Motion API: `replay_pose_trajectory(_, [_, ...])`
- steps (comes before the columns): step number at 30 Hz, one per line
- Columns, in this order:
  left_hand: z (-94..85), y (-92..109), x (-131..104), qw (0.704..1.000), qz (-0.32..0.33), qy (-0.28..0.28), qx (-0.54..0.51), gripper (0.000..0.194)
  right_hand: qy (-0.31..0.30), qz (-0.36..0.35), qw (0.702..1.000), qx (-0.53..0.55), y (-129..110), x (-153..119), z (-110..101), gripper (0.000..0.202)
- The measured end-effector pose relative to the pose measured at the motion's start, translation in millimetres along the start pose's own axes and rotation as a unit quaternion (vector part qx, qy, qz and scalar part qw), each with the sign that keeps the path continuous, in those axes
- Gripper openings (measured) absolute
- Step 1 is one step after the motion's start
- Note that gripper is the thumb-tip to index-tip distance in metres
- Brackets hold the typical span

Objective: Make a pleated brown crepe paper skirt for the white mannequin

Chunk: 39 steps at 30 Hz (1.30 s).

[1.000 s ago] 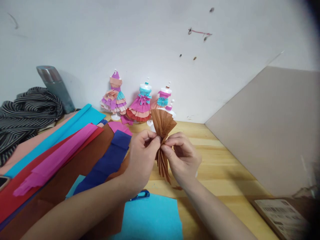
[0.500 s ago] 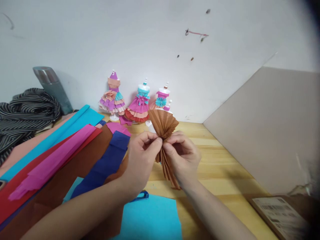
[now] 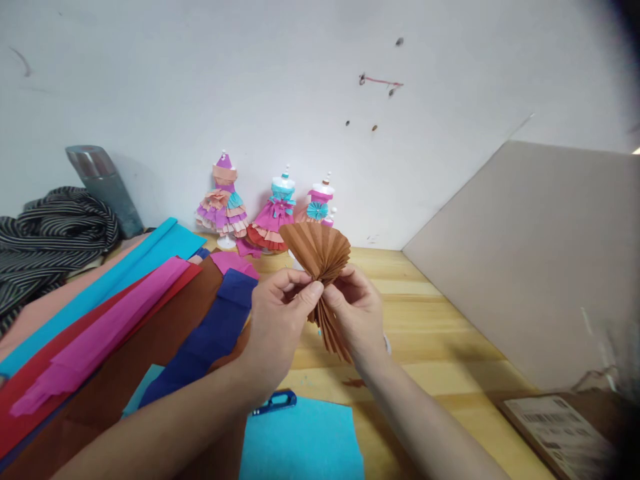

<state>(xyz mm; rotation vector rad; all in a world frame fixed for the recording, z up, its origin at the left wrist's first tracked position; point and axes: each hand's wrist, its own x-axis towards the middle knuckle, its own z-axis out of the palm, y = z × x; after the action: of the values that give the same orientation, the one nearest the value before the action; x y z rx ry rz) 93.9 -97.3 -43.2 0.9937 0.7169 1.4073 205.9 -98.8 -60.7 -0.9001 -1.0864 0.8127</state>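
Note:
A pleated brown paper piece [image 3: 320, 248] is pinched at its middle between both hands, its folds fanned out above and below the fingers. My left hand [image 3: 283, 313] grips it from the left, thumb and fingertips pressed at the gathered waist. From the right, my right hand [image 3: 356, 310] closes on the same spot, its thumb close beside the left thumb. Below the hands, a small blue cutter-like tool [image 3: 276, 402] lies at the top edge of a light blue paper sheet [image 3: 303, 440].
Dressed mini mannequins [image 3: 225, 200] stand by the wall behind the hands. Coloured papers [image 3: 100, 333], a striped cloth [image 3: 55, 227] and a grey bottle [image 3: 107, 190] are at left. A labelled cardboard box [image 3: 555, 427] sits at lower right.
The upper fan of the brown paper has spread wider. Both hands have shifted slightly left in the view, still holding the waist. More of the blue tool now shows.

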Motion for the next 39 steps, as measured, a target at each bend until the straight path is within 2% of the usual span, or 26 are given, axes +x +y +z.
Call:
replay_pose_trajectory(4, [-1.4, 0, 2, 0.999, 0.018, 0.004, 0.028, 0.01, -0.008, -0.042, 0.999, -0.024, 2, 4, -2, 0.022])
replay_pose_trajectory(11, [-3.6, -3, 1, 0.993, 0.073, -0.016, 0.088, 0.006, -0.041, -0.035, 0.999, -0.007, -2, 6, -3, 0.017])
replay_pose_trajectory(15, [-2.6, -5, 0, 0.993, 0.062, -0.015, 0.096, 0.014, -0.033, -0.031, 0.999, -0.002, -1, 5, -3, 0.018])
replay_pose_trajectory(18, [-2.2, -2, 1, 0.994, 0.048, -0.024, 0.09, 0.012, -0.039, -0.031, 0.999, -0.002, 0, 7, -5, 0.018])
replay_pose_trajectory(21, [-3.0, 1, 5, 0.994, 0.041, -0.053, 0.084, 0.009, -0.071, -0.015, 0.997, 0.007, -3, 9, -8, 0.018])
replay_pose_trajectory(24, [-6.5, -1, 9, 0.985, 0.068, -0.061, 0.146, 0.002, -0.113, -0.005, 0.993, 0.038, -12, 13, -14, 0.021])
replay_pose_trajectory(27, [-13.2, -5, 13, 0.946, 0.161, -0.074, 0.271, 0.007, -0.113, -0.039, 0.992, 0.028, -24, 17, -20, 0.034])
replay_pose_trajectory(30, [-21.0, -9, 18, 0.874, 0.284, -0.124, 0.375, 0.013, -0.05, -0.106, 0.991, -0.063, -32, 21, -26, 0.049])
replay_pose_trajectory(31, [-23.1, -9, 19, 0.846, 0.32, -0.149, 0.4, 0.015, -0.023, -0.118, 0.988, -0.095, -33, 21, -27, 0.047])
replay_pose_trajectory(33, [-25.9, -11, 21, 0.791, 0.383, -0.197, 0.436, 0.017, 0.027, -0.115, 0.984, -0.135, -34, 20, -28, 0.031])
replay_pose_trajectory(35, [-26.8, -12, 22, 0.754, 0.422, -0.222, 0.452, 0.018, 0.063, -0.095, 0.984, -0.137, -34, 17, -27, 0.017])
replay_pose_trajectory(37, [-26.5, -14, 22, 0.751, 0.432, -0.219, 0.449, 0.018, 0.087, -0.082, 0.986, -0.119, -35, 16, -25, 0.015])
replay_pose_trajectory(39, [-25.6, -15, 22, 0.77, 0.419, -0.208, 0.433, 0.018, 0.101, -0.075, 0.987, -0.099, -36, 15, -24, 0.014])
